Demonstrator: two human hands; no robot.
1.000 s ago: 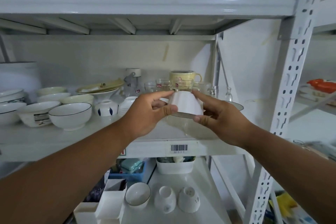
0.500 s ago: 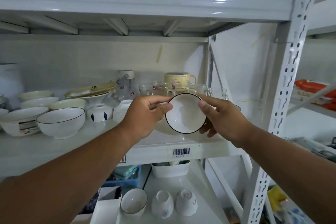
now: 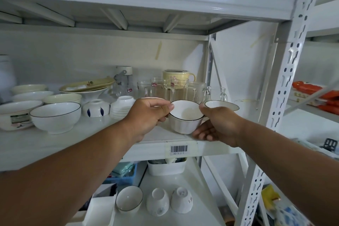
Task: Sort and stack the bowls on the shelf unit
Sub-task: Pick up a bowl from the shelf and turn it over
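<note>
We hold the small bowl (image 3: 185,118) upright, mouth up and tipped slightly toward us, just above the shelf's (image 3: 91,145) front edge, over the barcode label (image 3: 179,149). Our left hand (image 3: 146,118) pinches its rim; our right hand (image 3: 218,124) cups its side, fingers curled beneath. Behind the bowl, the glass mugs (image 3: 165,88) are partly hidden, and a second dark-rimmed bowl (image 3: 222,105) shows only its rim.

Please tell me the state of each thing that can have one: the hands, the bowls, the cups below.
left hand: grips small bowl's rim
right hand: cups that bowl's side
small bowl: upright, held
large bowl: upright on shelf
two cups: upside down, lower shelf
</note>
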